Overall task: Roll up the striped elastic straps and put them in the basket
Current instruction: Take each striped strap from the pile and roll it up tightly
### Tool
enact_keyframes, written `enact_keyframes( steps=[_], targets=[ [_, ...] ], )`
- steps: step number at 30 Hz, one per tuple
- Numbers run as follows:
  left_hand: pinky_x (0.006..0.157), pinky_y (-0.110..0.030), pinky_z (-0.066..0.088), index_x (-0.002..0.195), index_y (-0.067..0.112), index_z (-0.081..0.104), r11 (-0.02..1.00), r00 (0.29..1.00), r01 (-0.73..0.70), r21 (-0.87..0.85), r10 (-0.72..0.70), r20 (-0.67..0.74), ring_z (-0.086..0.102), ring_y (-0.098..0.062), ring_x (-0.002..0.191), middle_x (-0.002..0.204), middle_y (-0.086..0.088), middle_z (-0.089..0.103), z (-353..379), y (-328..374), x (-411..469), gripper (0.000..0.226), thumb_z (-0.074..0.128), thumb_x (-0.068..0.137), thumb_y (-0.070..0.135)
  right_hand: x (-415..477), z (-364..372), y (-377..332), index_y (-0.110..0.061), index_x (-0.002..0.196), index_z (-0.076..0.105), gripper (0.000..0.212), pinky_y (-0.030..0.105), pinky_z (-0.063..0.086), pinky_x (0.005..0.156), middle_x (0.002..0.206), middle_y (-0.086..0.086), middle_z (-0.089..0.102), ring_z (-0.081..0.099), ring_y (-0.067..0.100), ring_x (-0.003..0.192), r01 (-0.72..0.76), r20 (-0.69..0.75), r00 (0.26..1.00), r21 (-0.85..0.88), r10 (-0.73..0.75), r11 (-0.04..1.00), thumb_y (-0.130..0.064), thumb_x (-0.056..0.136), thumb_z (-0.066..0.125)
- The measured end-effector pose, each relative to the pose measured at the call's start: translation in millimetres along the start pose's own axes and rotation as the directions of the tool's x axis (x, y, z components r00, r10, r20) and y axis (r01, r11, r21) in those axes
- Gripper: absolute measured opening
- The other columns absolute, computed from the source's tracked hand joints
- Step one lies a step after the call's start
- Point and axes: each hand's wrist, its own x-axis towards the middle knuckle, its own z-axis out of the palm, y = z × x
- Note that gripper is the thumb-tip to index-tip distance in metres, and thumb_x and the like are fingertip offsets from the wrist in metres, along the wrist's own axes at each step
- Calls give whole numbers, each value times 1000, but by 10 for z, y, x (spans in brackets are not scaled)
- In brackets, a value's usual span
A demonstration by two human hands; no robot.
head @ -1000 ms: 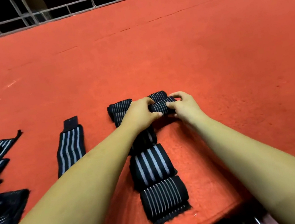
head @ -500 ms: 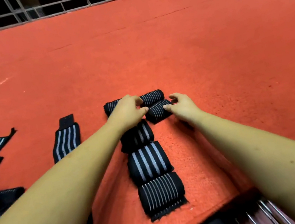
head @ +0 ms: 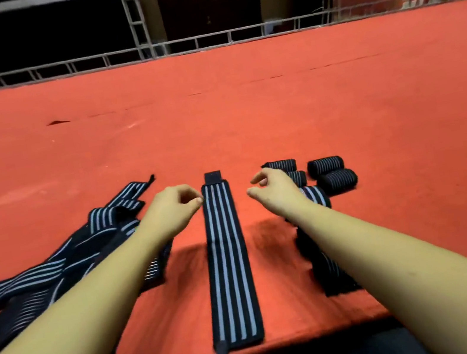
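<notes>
A flat black strap with grey stripes [head: 227, 259] lies lengthwise in front of me on the red carpet, its thin loop hanging over the near edge. My left hand [head: 172, 209] hovers at its far end on the left side, fingers loosely curled and holding nothing. My right hand [head: 272, 191] hovers to the right of that end, also empty with fingers apart. Several rolled straps [head: 331, 173] sit in a cluster further right, partly hidden by my right forearm. No basket is in view.
A loose heap of unrolled striped straps [head: 64, 269] lies at the left, partly under my left forearm. The red carpeted platform [head: 245, 112] stretches far ahead to a metal railing [head: 202, 40]. Its near edge [head: 316, 334] drops off below my arms.
Both hands have left the rolled straps and moved left to either side of the flat strap's far end. My view has shifted left and up, so the rolls now lie at the right.
</notes>
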Motion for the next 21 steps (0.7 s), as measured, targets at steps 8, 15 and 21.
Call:
enact_keyframes(
  steps=[8,15,21],
  targets=[
    [106,-40,38,126,21,62,945,995,26,327,7,-99,52,-22,123,128,-2,55,-148,-1049,-462,41,68,89,37,-267,1048,-480,-19,86,58,11,34,51,67,86,5,63,62,22,76,-6,355,935,55,-14,998,-20,87,70],
    [108,-41,36,125,7,63,951,986,-26,308,75,-148,51,-24,126,132,-6,57,161,-1760,-739,59,35,91,46,-411,1786,-680,-13,67,56,26,31,45,57,59,8,57,52,20,53,-29,548,837,40,2,999,-20,90,66],
    [112,-38,31,129,16,62,978,975,-60,201,100,-197,46,-19,131,135,2,54,198,-1853,-662,53,32,91,39,-347,1958,-651,-21,57,41,43,21,32,49,57,-8,45,41,7,51,32,455,891,-68,2,997,-24,87,72]
  ],
)
